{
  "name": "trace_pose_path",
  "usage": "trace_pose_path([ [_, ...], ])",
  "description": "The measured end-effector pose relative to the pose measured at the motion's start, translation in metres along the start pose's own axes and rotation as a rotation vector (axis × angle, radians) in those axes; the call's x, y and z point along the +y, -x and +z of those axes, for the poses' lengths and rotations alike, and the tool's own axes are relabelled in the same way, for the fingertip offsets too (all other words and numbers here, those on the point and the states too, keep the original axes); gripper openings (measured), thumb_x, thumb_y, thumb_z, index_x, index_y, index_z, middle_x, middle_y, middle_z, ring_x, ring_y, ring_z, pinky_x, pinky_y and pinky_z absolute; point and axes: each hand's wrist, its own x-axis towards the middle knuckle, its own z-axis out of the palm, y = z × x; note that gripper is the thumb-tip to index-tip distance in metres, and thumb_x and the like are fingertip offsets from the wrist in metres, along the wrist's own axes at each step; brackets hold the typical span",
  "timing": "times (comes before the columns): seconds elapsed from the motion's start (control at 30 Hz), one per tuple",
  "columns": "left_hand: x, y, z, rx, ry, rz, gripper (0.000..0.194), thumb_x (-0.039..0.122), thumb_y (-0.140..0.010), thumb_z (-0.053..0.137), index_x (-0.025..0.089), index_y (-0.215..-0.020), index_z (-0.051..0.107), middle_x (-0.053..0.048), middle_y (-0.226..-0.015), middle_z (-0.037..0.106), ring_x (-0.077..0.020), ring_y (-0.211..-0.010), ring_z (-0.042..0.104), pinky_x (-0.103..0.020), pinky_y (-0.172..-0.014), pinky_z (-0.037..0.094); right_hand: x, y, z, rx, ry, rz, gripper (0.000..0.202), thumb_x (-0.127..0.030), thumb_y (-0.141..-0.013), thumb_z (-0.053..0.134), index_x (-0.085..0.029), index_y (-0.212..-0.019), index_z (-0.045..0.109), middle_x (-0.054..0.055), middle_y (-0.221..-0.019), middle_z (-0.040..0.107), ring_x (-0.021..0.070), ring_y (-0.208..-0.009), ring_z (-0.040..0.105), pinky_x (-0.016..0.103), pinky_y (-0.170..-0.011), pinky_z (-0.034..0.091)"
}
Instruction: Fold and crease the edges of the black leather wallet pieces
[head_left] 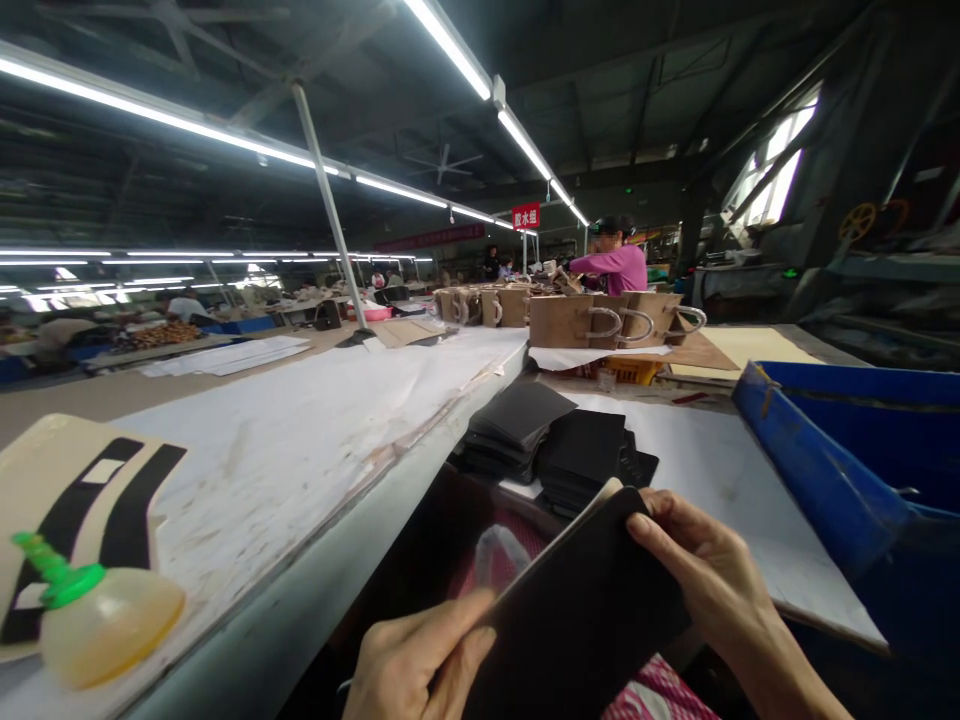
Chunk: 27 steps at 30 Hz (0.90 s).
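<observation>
Between my two hands is a flat black panel [577,610] with a pale layer showing along its upper edge. My left hand [424,655] pinches its left side, thumb on the black face. At the upper right corner, my right hand [697,565] grips it between thumb and fingers. Just beyond lie stacks of similar black pieces [517,415] on a white-covered surface. A glue bottle [109,620] with a green nozzle and amber liquid lies at the left, beside a cream sheet [97,530] carrying black strips.
A long white-covered table [300,430] runs away on the left. Brown bags with handles [562,320] stand in a row ahead. To the right is a blue bin [832,470]. A co-worker in a pink top [619,268] stands farther back.
</observation>
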Motion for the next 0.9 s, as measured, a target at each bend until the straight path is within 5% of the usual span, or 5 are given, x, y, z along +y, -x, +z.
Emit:
trace_pose_path([
  [0.1, 0.002, -0.002, -0.002, -0.044, 0.046, 0.028, 0.043, 0.008, -0.092, 0.057, 0.023, -0.133, 0.058, 0.004, -0.088, 0.075, -0.0057, -0.068, 0.072, -0.015, -0.088, 0.057, -0.002, 0.002, 0.0, 0.056, -0.058, 0.058, 0.043, -0.053, -0.062, 0.087, -0.016, -0.069, 0.065, 0.001, -0.071, 0.061, 0.012, -0.063, 0.054, 0.018, -0.054, 0.045],
  [0.23, -0.001, -0.003, 0.002, -0.015, 0.144, 0.006, 0.048, 0.003, -0.092, 0.054, 0.027, -0.133, 0.058, 0.004, -0.09, 0.074, -0.0065, -0.073, 0.072, -0.014, -0.079, 0.059, -0.005, 0.003, 0.0, 0.06, -0.047, 0.01, 0.038, -0.049, -0.066, 0.086, -0.017, -0.071, 0.066, 0.002, -0.076, 0.063, 0.0125, -0.065, 0.056, 0.018, -0.055, 0.047],
  [0.5, 0.01, -0.011, 0.024, 0.214, 0.088, -0.116, 0.02, 0.007, -0.091, 0.058, 0.018, -0.102, 0.071, 0.001, -0.071, 0.068, -0.0084, -0.062, 0.067, -0.013, -0.062, 0.054, -0.013, 0.011, 0.005, 0.061, 0.121, -0.269, 0.026, -0.042, -0.078, 0.078, -0.019, -0.071, 0.068, 0.002, -0.075, 0.064, 0.0133, -0.066, 0.058, 0.018, -0.056, 0.048],
  [0.9, 0.019, -0.024, 0.038, 0.206, 0.06, 0.066, 0.032, -0.004, -0.088, 0.056, 0.012, -0.114, 0.065, -0.001, -0.074, 0.066, -0.0085, -0.064, 0.065, -0.016, -0.063, 0.055, -0.023, 0.02, 0.01, 0.016, 0.087, -0.182, 0.024, -0.042, -0.08, 0.077, -0.02, -0.074, 0.068, 0.002, -0.074, 0.064, 0.0132, -0.062, 0.057, 0.02, -0.053, 0.047],
])
